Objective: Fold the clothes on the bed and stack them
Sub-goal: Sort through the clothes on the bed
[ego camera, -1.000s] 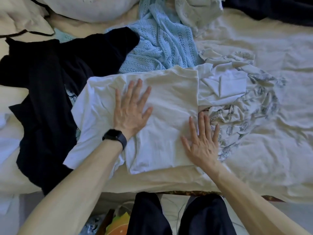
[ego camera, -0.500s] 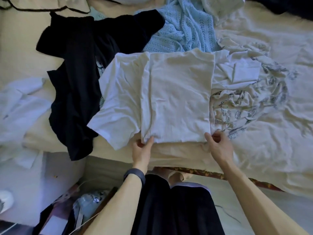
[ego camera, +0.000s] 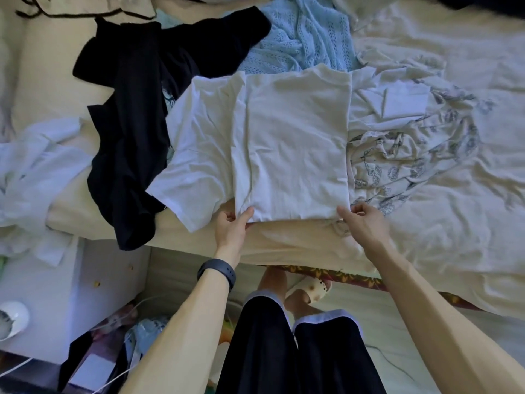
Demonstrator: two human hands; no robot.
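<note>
Pinching white T-shirt (ego camera: 292,143) at near hem corners, left hand (ego camera: 230,227) and right hand (ego camera: 365,223) clamped; long axis runs away across bed (ego camera: 284,241).

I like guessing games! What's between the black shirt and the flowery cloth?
The white T-shirt, partly folded, lies between the black shirt and the flowery cloth. The head view shows it.

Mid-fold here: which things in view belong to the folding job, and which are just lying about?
Job: white T-shirt, gripped at its near corners by left hand and right hand; black garment; blue knit; patterned garment; bed.
Lying about: slipper, white cabinet, floor cables.
</note>
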